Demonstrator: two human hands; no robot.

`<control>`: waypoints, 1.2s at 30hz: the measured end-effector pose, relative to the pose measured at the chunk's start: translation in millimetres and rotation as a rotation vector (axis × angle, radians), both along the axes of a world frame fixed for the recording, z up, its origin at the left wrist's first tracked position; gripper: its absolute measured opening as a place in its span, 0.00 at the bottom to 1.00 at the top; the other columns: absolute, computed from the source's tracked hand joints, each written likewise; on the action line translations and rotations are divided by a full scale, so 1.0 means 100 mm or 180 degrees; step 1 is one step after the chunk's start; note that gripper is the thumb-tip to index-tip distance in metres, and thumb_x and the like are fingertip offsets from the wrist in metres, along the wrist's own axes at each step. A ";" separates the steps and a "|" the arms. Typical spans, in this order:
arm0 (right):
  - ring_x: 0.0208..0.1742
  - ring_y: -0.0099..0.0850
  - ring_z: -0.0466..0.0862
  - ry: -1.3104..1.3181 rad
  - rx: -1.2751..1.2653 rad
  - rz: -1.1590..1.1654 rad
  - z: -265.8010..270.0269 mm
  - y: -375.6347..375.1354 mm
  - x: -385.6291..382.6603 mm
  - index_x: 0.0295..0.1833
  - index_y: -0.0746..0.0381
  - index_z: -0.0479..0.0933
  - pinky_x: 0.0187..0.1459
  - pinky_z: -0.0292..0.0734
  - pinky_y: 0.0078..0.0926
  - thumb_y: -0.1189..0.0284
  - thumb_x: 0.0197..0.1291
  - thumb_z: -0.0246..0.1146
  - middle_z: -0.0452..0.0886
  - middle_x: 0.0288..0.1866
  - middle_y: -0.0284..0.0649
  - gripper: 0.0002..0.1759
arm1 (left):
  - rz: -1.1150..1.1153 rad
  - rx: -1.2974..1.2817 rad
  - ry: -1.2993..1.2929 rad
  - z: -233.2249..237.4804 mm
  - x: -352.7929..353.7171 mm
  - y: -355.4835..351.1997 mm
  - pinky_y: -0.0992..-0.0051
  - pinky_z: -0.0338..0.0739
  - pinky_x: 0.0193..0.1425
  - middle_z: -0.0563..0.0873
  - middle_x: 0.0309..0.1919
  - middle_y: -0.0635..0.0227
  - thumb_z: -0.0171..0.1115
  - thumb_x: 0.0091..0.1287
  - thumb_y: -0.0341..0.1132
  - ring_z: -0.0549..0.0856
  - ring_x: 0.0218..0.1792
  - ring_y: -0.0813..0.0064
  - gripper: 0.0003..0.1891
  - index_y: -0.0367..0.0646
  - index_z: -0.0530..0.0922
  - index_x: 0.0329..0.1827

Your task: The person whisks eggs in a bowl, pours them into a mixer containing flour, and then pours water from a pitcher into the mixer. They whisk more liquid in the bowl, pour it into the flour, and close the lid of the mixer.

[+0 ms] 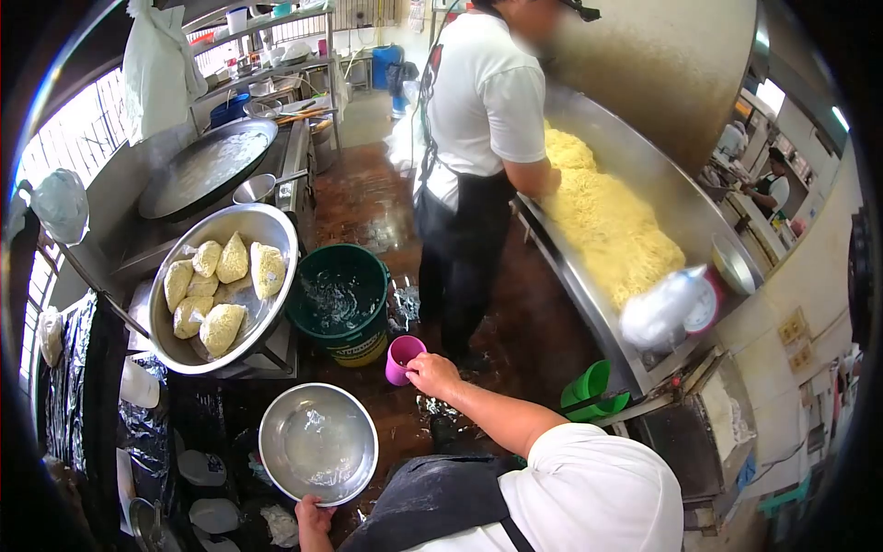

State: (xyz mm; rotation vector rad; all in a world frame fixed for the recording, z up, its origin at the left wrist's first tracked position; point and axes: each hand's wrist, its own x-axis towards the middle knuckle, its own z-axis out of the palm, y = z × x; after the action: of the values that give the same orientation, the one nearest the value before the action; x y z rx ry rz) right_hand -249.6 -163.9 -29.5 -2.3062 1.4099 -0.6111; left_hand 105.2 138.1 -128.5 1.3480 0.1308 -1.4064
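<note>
My right hand (434,375) is closed on a pink cup (399,361), held just off the near right side of a dark green bucket (372,287) with water in it. Down at the lower middle, a steel bowl (278,432) is gripped at its near rim by my left hand (315,517). The bowl looks wet inside, perhaps with a little liquid. Above it to the left, a large metal basin (285,241) holds several plastic bags of pale yellow food (223,327).
A co-worker (483,101) stands ahead beside a long steel trough (635,133) heaped with steaming yellow noodle-like food (612,212). Left of the wet floor (354,198), a wide pan (253,138) of liquid sits on the stove. Green containers (593,391) are at right.
</note>
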 end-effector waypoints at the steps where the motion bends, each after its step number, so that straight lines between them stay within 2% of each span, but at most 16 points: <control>1: 0.45 0.41 0.82 0.0001 0.0025 -0.0014 -0.02 0.02 -0.02 0.38 0.57 0.82 0.46 0.77 0.41 0.62 0.55 0.61 0.82 0.39 0.41 0.12 | -0.0036 0.0011 0.0052 -0.05 0.02 -0.01 0.59 0.82 0.29 0.80 0.41 0.54 0.52 0.48 0.27 0.82 0.31 0.58 0.23 0.35 0.69 0.52; 4: 0.45 0.41 0.82 0.0006 0.0056 -0.0084 -0.06 0.04 -0.10 0.38 0.57 0.83 0.47 0.77 0.41 0.62 0.54 0.61 0.82 0.39 0.41 0.12 | -0.0293 0.0270 0.0026 0.21 -0.04 -0.14 0.61 0.82 0.26 0.80 0.40 0.54 0.51 0.49 0.27 0.82 0.29 0.59 0.23 0.35 0.69 0.52; 7: 0.45 0.42 0.82 0.0043 0.0116 -0.0164 -0.12 0.09 -0.21 0.38 0.57 0.83 0.47 0.77 0.41 0.62 0.54 0.61 0.82 0.39 0.41 0.12 | -0.0373 0.0323 -0.0400 0.76 -0.31 -0.37 0.62 0.82 0.25 0.81 0.39 0.54 0.51 0.49 0.26 0.83 0.28 0.59 0.23 0.35 0.69 0.52; 10: 0.45 0.42 0.82 0.0095 0.0161 -0.0223 -0.25 0.13 -0.36 0.39 0.57 0.83 0.47 0.77 0.41 0.61 0.54 0.61 0.82 0.39 0.42 0.13 | -0.0391 0.0268 -0.0420 1.11 -0.44 -0.50 0.61 0.83 0.25 0.81 0.38 0.54 0.50 0.50 0.25 0.84 0.28 0.57 0.23 0.35 0.69 0.53; 11: 0.45 0.42 0.82 0.0075 0.0252 -0.0322 -0.28 0.14 -0.40 0.39 0.57 0.83 0.47 0.77 0.41 0.61 0.54 0.61 0.82 0.39 0.42 0.13 | -0.0398 0.0144 -0.0325 1.30 -0.50 -0.55 0.65 0.78 0.20 0.81 0.31 0.56 0.50 0.50 0.26 0.80 0.22 0.62 0.17 0.35 0.72 0.45; 12: 0.45 0.43 0.82 0.0061 0.0340 -0.0416 -0.29 0.16 -0.45 0.40 0.57 0.83 0.47 0.77 0.42 0.61 0.54 0.61 0.82 0.39 0.42 0.13 | -0.0384 0.0142 -0.0325 1.42 -0.50 -0.60 0.65 0.78 0.20 0.81 0.31 0.56 0.50 0.50 0.26 0.80 0.22 0.62 0.17 0.35 0.72 0.45; 14: 0.45 0.43 0.81 0.0010 0.0388 -0.0403 -0.33 0.20 -0.54 0.40 0.57 0.83 0.48 0.76 0.43 0.61 0.54 0.61 0.82 0.40 0.43 0.14 | -0.0676 -0.0078 -0.0238 1.61 -0.46 -0.68 0.60 0.83 0.24 0.82 0.37 0.52 0.50 0.52 0.25 0.85 0.29 0.56 0.23 0.33 0.69 0.54; 19: 0.45 0.43 0.82 0.0201 0.0409 -0.0457 -0.37 0.23 -0.64 0.42 0.57 0.83 0.47 0.78 0.41 0.62 0.54 0.62 0.83 0.41 0.43 0.13 | -0.0995 -0.0291 -0.0639 2.50 -0.61 -1.01 0.61 0.84 0.26 0.82 0.37 0.53 0.48 0.54 0.24 0.85 0.30 0.57 0.19 0.30 0.70 0.51; 22: 0.43 0.44 0.82 0.0145 0.0363 -0.0510 -0.39 0.24 -0.65 0.41 0.58 0.83 0.46 0.78 0.42 0.60 0.56 0.60 0.82 0.39 0.44 0.15 | -0.1082 -0.0291 -0.0647 2.77 -0.66 -1.15 0.59 0.86 0.29 0.82 0.37 0.53 0.51 0.54 0.24 0.86 0.31 0.57 0.19 0.29 0.71 0.51; 24: 0.45 0.45 0.81 0.0213 0.0768 -0.0707 -0.30 0.29 -0.64 0.43 0.57 0.82 0.48 0.77 0.43 0.61 0.56 0.61 0.82 0.42 0.44 0.14 | -0.1171 -0.0303 -0.0545 3.03 -0.77 -1.21 0.58 0.87 0.30 0.83 0.37 0.52 0.51 0.53 0.23 0.86 0.30 0.57 0.18 0.28 0.72 0.49; 26: 0.46 0.44 0.81 0.0281 0.0861 -0.0725 -0.25 0.30 -0.64 0.44 0.56 0.82 0.48 0.77 0.43 0.61 0.56 0.61 0.82 0.43 0.43 0.14 | -0.1213 -0.0243 -0.0500 3.07 -0.76 -1.24 0.57 0.87 0.31 0.83 0.36 0.52 0.52 0.53 0.23 0.87 0.30 0.57 0.17 0.27 0.73 0.47; 28: 0.46 0.44 0.81 0.0186 0.0979 -0.0875 -0.26 0.30 -0.65 0.43 0.56 0.82 0.47 0.77 0.43 0.61 0.56 0.61 0.82 0.43 0.42 0.14 | -0.1515 -0.0249 -0.0319 3.02 -0.71 -1.29 0.53 0.86 0.38 0.82 0.42 0.51 0.51 0.54 0.22 0.86 0.37 0.55 0.19 0.29 0.71 0.51; 32: 0.46 0.44 0.82 0.0147 0.0963 -0.1024 -0.08 0.32 -0.68 0.42 0.57 0.83 0.48 0.77 0.44 0.62 0.56 0.62 0.82 0.42 0.44 0.14 | -0.1569 -0.0283 -0.0321 2.98 -0.75 -1.35 0.53 0.86 0.39 0.82 0.42 0.51 0.50 0.54 0.22 0.86 0.38 0.54 0.19 0.29 0.72 0.51; 36: 0.46 0.45 0.82 0.0279 0.0927 -0.0859 -0.22 0.24 -0.73 0.43 0.58 0.83 0.48 0.77 0.44 0.62 0.56 0.62 0.82 0.42 0.45 0.13 | -0.1527 -0.0267 -0.0314 2.94 -0.74 -1.37 0.54 0.86 0.38 0.81 0.43 0.50 0.50 0.54 0.22 0.86 0.38 0.55 0.20 0.28 0.71 0.52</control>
State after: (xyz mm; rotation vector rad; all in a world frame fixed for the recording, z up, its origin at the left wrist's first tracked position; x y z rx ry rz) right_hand -322.2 -139.5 -51.1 -1.9541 1.7412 -0.3516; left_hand 31.2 1.4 165.2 1.4321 -0.3350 -1.7128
